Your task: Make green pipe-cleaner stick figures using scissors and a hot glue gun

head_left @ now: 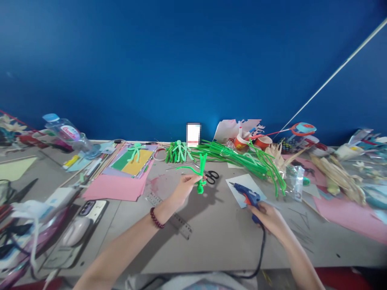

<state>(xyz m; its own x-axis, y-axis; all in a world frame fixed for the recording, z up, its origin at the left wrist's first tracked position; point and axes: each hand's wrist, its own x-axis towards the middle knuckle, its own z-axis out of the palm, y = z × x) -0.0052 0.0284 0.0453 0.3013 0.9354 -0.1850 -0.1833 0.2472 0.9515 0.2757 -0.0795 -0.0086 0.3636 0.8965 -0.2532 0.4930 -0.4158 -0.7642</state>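
Between the fingertips of my left hand [188, 186] is a bright green pipe-cleaner figure [200, 187], its round end pointing down and its straight strands up. One thin strand sticks out to the left. My right hand [266, 215] is wrapped round the handle of a blue hot glue gun [247, 194] with an orange trigger. The gun's nozzle points up and left, over a white card [232, 186]. A dark cord hangs from its handle. Just behind my left hand lie black-handled scissors [212, 177]. Beneath my left forearm is a clear ruler [181, 226].
Several finished green figures [179, 152] lie by the wall, and another [136, 152] rests on coloured paper [121, 187]. Long green pipe cleaners [242, 159] spread at the back right, near red cups [241, 141]. A bottle [68, 131], a phone [90, 209] and a mouse [77, 230] are left.
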